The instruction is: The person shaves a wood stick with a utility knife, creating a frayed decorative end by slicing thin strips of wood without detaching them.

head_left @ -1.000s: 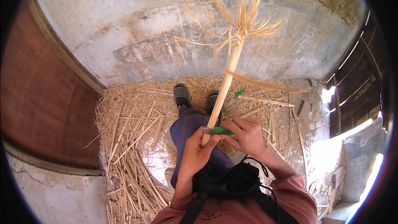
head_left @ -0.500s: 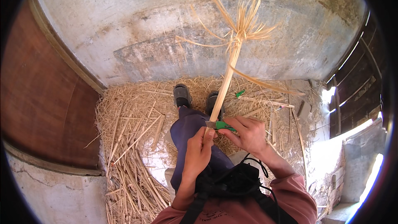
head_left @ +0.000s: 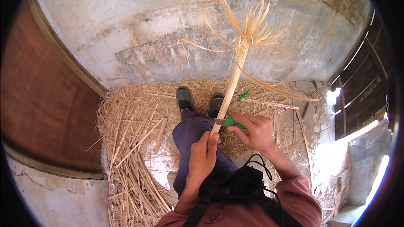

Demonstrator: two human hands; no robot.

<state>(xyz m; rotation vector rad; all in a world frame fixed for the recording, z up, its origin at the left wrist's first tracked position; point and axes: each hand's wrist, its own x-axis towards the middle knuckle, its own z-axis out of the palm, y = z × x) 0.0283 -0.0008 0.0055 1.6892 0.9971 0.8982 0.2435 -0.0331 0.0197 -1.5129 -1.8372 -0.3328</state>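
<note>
A long pale strip of wood or bamboo (head_left: pixel 229 88) slants up and away from my lap. Its far end carries a tuft of curled shavings (head_left: pixel 251 31), with one long sliver peeling off to the right. My left hand (head_left: pixel 202 155) is closed round the strip's near end, thumb on top. In my right hand (head_left: pixel 255 131) is a utility knife (head_left: pixel 234 123) with a green handle, its fingers wrapped round it. The knife's blade lies across the strip just beyond my left hand, touching it.
Shavings (head_left: pixel 189 85) cover the floor around my sandalled feet. A heap of split strips (head_left: pixel 136 185) lies to the left. A small green object (head_left: pixel 243 95) rests beyond my right foot. A concrete wall (head_left: pixel 168 29) stands ahead, a brown door panel (head_left: pixel 46 96) at left, dark boards (head_left: pixel 364 75) at right.
The knife and my right hand have moved slightly up and away along the strip. The strip's tufted end has shifted a little to the right.
</note>
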